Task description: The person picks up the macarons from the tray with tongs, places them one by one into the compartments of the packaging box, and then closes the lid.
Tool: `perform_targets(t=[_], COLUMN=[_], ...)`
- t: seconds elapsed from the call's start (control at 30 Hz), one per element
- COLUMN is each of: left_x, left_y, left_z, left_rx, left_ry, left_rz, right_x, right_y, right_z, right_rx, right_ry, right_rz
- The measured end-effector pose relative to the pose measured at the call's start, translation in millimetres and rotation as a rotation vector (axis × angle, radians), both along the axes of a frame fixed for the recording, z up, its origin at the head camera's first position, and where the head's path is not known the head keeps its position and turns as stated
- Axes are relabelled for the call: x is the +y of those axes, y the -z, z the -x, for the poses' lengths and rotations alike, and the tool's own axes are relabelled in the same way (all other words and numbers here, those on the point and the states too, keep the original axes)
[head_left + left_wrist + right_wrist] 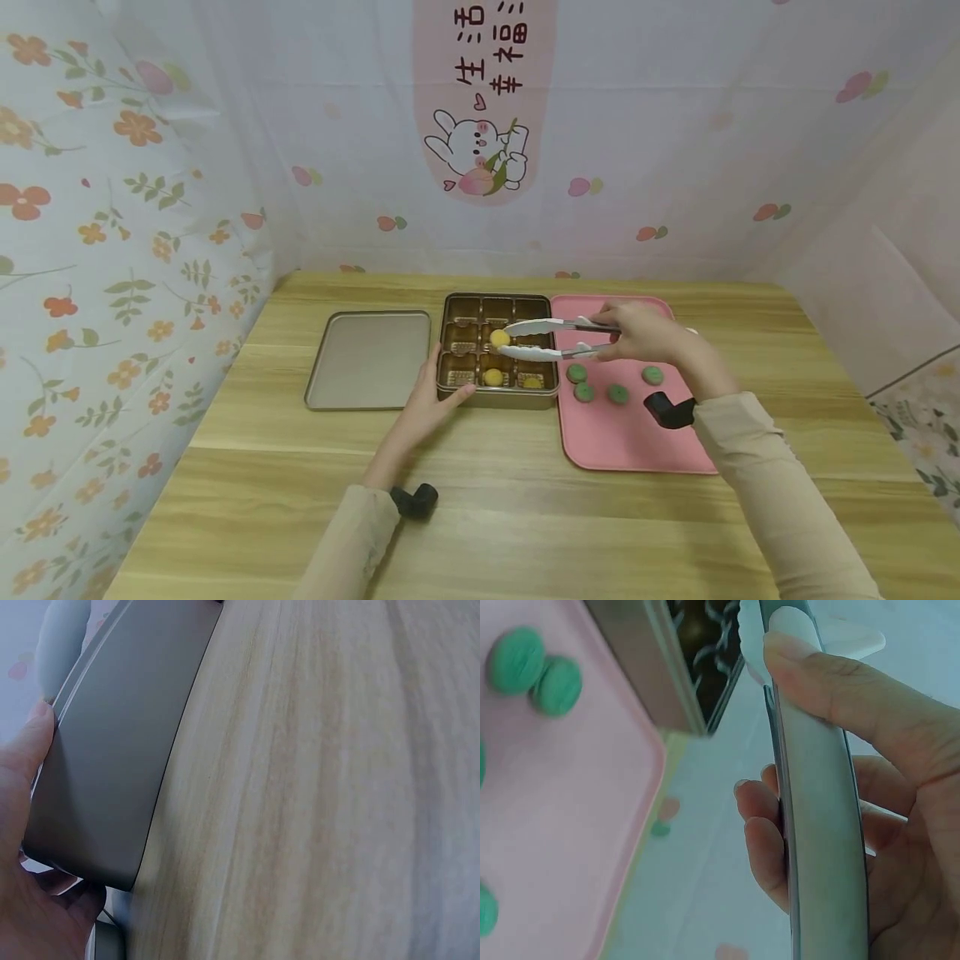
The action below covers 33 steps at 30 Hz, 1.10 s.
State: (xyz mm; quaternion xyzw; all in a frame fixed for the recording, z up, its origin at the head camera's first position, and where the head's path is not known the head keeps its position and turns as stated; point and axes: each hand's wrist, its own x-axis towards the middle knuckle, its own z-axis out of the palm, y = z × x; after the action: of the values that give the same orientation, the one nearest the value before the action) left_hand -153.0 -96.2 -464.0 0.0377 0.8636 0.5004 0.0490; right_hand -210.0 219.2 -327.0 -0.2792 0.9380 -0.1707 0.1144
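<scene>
My right hand (637, 337) holds a pair of tongs (821, 825) with white scalloped tips, which reach left over the compartment box (498, 397). Between the tips, above the middle compartment, is a yellow macaron (500, 337); whether both tips touch it I cannot tell. In the front row of compartments lie a yellow macaron (493, 377) in the middle and another yellow macaron (532, 382) at the right. My left hand (429, 402) grips the box's front left corner, thumb at the rim and fingers around the side, as the left wrist view shows.
On the right, a pink tray (622, 442) bears several green macarons (618, 393), partly under my right arm. A flat metal lid (367, 362) lies left of the box. All stand on a wooden table (495, 500) with patterned cloth behind and at the sides.
</scene>
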Motion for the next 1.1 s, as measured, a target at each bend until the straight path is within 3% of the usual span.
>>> perform_targets(t=[0.37,0.7,0.9,1.1], left_x=[0.2,0.2,0.4,0.7], left_y=[1.9,1.2,1.4,1.1], left_z=[1.6,-0.3,0.0,-0.3], left_rx=[0.001,-0.006,-0.008,-0.02], left_ry=[-0.008,-0.009,-0.008,-0.012], left_rz=[0.004,0.008,0.008,0.009], right_x=[-39.0,-52.3,-46.0,-16.3], right_y=[6.2,4.2,3.9,2.7], right_z=[3.3,2.8,-1.1,-7.5], right_rx=[-0.036,-0.025,-0.073,-0.096], right_ry=[-0.097,-0.147,-0.088,0.016], right_rz=[-0.018,-0.04,-0.014,0.078])
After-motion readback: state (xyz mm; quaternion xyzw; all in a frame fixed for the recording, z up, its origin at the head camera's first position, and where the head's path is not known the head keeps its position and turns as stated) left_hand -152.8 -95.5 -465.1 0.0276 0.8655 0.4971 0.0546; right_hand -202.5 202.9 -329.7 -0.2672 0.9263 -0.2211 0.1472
